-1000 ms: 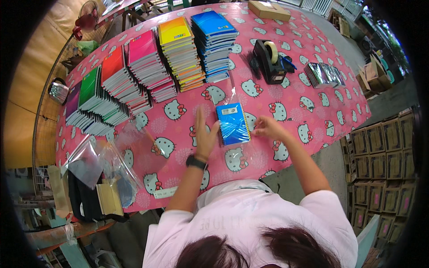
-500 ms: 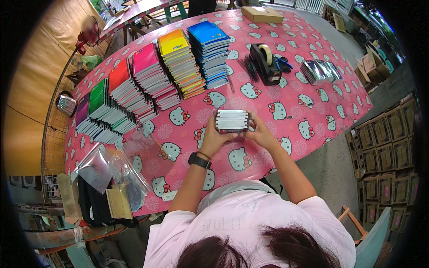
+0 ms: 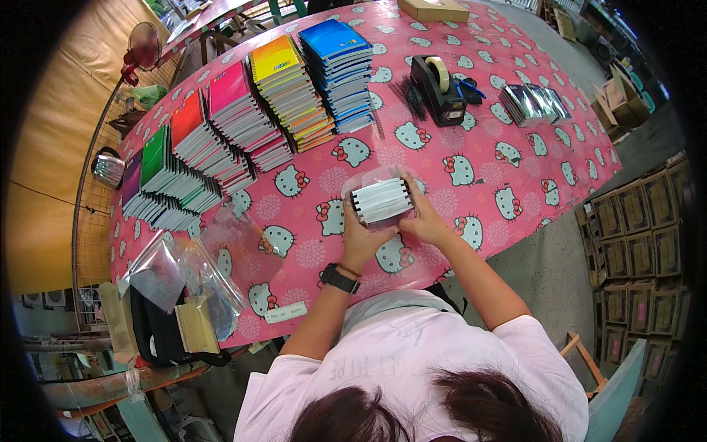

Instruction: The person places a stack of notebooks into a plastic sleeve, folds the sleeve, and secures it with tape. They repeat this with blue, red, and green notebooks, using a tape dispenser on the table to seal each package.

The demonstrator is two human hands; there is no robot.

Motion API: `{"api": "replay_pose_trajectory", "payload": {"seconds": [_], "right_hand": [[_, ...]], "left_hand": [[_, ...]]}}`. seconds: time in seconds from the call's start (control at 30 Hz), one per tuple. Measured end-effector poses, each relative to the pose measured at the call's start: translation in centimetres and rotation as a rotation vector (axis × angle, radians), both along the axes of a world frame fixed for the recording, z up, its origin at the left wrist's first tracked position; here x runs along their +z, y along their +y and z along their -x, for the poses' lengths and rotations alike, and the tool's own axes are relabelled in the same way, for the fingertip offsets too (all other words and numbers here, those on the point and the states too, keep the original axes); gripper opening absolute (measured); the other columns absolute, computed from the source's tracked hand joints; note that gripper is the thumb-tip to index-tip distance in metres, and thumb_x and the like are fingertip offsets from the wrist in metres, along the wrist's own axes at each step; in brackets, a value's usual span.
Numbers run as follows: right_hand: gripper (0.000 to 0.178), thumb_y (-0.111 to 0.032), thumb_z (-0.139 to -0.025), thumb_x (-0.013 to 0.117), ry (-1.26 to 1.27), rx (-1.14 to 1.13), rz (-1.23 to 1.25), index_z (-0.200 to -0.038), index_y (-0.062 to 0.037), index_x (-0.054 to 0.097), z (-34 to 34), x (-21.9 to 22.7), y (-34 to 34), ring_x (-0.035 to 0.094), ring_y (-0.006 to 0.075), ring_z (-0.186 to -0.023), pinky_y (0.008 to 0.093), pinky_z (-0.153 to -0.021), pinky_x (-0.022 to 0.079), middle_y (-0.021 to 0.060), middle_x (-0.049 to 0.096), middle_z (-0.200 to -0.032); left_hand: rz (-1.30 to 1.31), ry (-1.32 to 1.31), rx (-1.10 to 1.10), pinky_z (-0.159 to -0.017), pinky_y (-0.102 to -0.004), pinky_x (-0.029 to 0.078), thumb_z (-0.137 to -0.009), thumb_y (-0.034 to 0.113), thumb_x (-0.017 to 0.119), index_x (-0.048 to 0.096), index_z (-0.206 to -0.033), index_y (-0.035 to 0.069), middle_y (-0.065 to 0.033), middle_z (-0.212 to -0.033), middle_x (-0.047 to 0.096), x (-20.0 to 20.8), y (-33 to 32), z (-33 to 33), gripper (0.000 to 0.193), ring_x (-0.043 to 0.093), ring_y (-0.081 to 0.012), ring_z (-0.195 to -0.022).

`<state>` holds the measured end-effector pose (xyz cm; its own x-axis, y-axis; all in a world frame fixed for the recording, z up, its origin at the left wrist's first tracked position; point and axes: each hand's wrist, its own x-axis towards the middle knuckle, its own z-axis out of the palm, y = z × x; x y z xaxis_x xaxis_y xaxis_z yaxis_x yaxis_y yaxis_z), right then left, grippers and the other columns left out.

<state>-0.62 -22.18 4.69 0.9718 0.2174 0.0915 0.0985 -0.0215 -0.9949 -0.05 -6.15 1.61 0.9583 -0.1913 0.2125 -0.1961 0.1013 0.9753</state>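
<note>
Between my two hands is a small stack of spiral notebooks, page edges facing up. Clear plastic shows around its far side, like a bag or wrap. My left hand grips the left side, and my right hand grips the right side, thumbs close together at the near edge. Farther off stand piles of spiral notebooks in a slanting row: purple, green, red, pink, yellow and blue.
A black tape dispenser stands beyond my right hand, near loose black spiral bindings. Wrapped notebook packs lie farther right. Clear plastic bags rest at the near left. A cardboard box sits at the far edge of the pink tablecloth.
The held stack has tilted, its right end now farther from me, and shifted slightly left. Clear plastic shows more plainly beyond it. Both hands keep their grip.
</note>
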Motion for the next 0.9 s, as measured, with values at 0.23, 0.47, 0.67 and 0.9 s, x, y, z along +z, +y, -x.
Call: {"api": "replay_pose_trajectory", "payload": {"seconds": [0.23,0.47,0.67,0.9], "right_hand": [[0.079,0.004,-0.061,0.053,-0.205,-0.083,0.161,-0.137,-0.0084,0.036,-0.1,0.0,-4.3,0.035,0.0278,-0.127,0.0369,-0.107,0.027,0.0128,0.037,-0.140],[0.068,0.009,-0.050,0.044,-0.374,0.190,0.441,-0.111,-0.0125,0.064,-0.6,3.2,-5.1,0.035,0.0316,-0.126,0.0419,-0.106,0.027,0.0011,0.048,-0.135],[0.076,0.007,-0.049,0.046,-0.459,0.384,0.583,-0.117,-0.0231,0.062,-1.8,3.9,-4.9,0.027,0.0385,-0.132,0.0539,-0.106,0.021,-0.0006,0.040,-0.142],[0.074,-0.006,-0.050,0.055,-0.359,0.477,0.435,-0.121,-0.0224,0.060,-2.6,4.3,-4.8,0.022,0.0380,-0.135,0.0528,-0.109,0.017,0.0041,0.034,-0.146]], "left_hand": [[-0.416,-0.395,0.330,-0.107,-0.0422,0.028,-0.064,0.017,0.080,0.023,-0.140,0.003,-0.0156,-0.134,0.039,2.6,2.3,1.4,0.095,0.037,-0.0289,-0.126],[-0.634,-0.538,0.100,-0.106,-0.0495,0.024,-0.062,0.015,0.071,0.049,-0.128,0.010,-0.0099,-0.137,0.042,2.3,4.1,1.7,0.070,0.031,-0.0372,-0.130],[-0.669,-0.513,-0.129,-0.108,-0.0506,0.020,-0.063,0.015,0.072,0.045,-0.132,0.012,-0.0103,-0.140,0.039,3.3,6.2,0.6,0.074,0.023,-0.0386,-0.134],[-0.678,-0.587,-0.037,-0.105,-0.0501,0.025,-0.069,0.014,0.071,0.047,-0.129,0.012,-0.0111,-0.134,0.044,7.2,5.3,-0.3,0.065,0.032,-0.0386,-0.128]]}}
